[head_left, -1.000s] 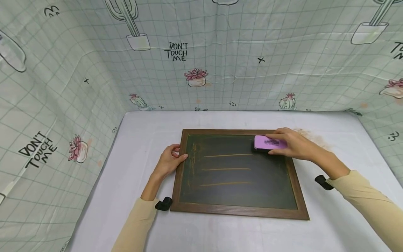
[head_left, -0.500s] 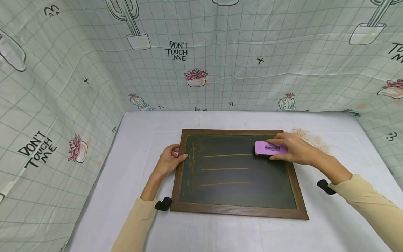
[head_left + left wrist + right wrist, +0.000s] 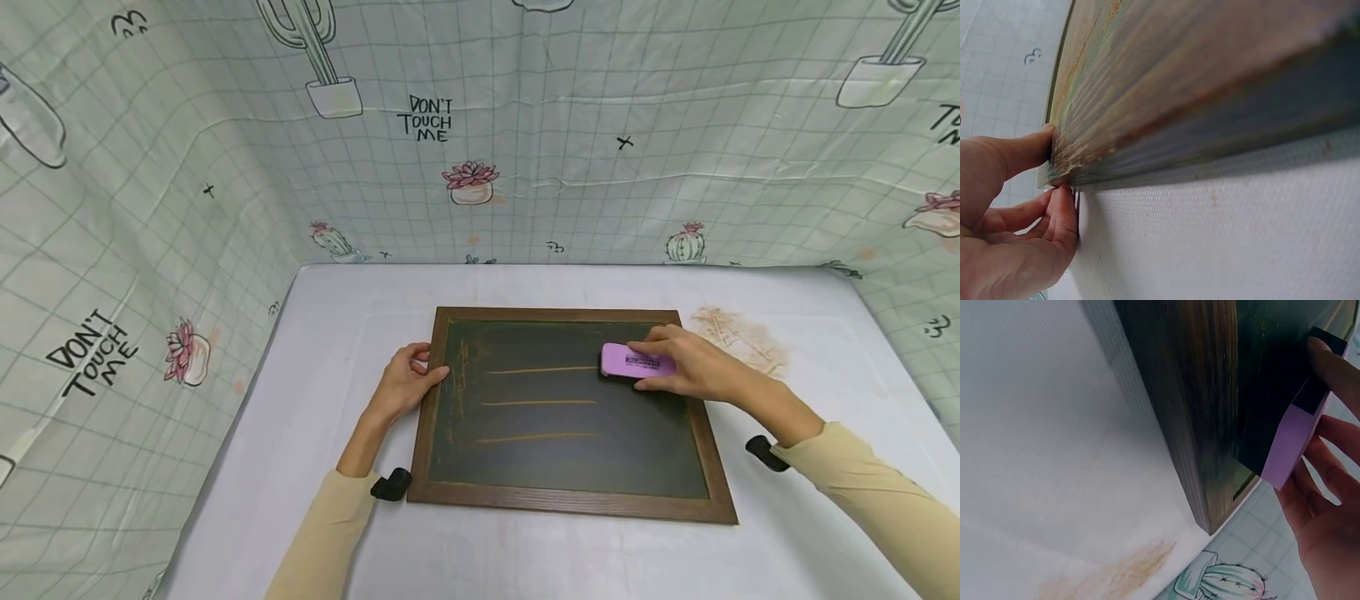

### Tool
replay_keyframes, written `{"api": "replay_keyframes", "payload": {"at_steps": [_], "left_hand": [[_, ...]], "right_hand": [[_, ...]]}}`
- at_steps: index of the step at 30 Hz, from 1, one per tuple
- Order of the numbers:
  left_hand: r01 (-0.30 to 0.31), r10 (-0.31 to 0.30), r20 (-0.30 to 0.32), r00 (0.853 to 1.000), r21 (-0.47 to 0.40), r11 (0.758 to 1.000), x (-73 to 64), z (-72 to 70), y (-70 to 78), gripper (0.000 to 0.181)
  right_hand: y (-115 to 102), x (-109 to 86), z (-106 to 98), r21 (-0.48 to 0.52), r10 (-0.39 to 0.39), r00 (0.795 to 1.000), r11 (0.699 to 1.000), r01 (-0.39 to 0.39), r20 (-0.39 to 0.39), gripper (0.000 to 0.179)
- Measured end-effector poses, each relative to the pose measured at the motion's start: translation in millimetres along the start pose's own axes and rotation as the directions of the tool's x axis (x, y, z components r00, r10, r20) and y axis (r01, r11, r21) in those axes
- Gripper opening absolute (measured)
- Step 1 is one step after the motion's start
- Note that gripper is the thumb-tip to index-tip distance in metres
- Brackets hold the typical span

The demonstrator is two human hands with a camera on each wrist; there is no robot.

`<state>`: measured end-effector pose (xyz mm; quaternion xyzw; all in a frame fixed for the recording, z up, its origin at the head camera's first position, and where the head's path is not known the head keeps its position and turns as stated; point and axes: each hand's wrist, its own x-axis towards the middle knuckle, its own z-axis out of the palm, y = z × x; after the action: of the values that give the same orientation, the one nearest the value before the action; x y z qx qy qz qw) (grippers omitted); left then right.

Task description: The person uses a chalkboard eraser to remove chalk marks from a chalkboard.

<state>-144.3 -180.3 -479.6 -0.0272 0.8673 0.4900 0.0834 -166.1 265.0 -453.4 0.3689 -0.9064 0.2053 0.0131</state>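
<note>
Head view: the right hand has a firm grip on the purple eraser, and it's down from the chalkboard's top edge now, nearer the wearer and slightly further left than a second ago! It's on the upper right of the chalkboard, its left end right by the top line. The left hand hasn't budged, pinching the left side of the wooden frame. All three orange lines are still there. The hand covers the eraser's right end; its lettering is hard to read. A brown smudge on the white table shows more fully than before, and printed cloth hangs behind.

Left wrist: thumb on the frame's face, fingers against its outer side, narrow grip, with the nearest wood badly blurred.

Right wrist: thumb on the eraser's dark part, fingers along the purple; the hand runs out of view at right. A printed cactus peeps in below.
</note>
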Motion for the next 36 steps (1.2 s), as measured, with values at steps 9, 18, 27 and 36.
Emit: {"api": "replay_keyframes", "payload": {"at_steps": [9, 18, 27, 36], "left_hand": [[0.004, -0.004, -0.002, 1.0, 0.013, 1.0, -0.5, -0.1, 1.4, 0.059], [0.0, 0.0, 0.001, 1.0, 0.002, 1.0, 0.1, 1.3, 0.7, 0.059], [0.015, -0.015, -0.003, 1.0, -0.003, 1.0, -0.3, 0.9, 2.5, 0.06], [0.004, -0.004, -0.003, 1.0, -0.004, 1.0, 0.2, 2.1, 1.6, 0.058]], "right_hand": [[-4, 6.3, 6, 0.027, 0.028, 0.999, 0.999, -0.029, 0.021, 0.056], [-8, 16.2, 12, 0.039, 0.019, 0.999, 0.999, -0.02, 0.029, 0.056], [-10, 23.6, 15, 0.034, 0.025, 0.999, 0.999, -0.026, 0.036, 0.057], [-16, 31.1, 20, 0.023, 0.015, 0.999, 1.0, -0.016, 0.039, 0.057]]}}
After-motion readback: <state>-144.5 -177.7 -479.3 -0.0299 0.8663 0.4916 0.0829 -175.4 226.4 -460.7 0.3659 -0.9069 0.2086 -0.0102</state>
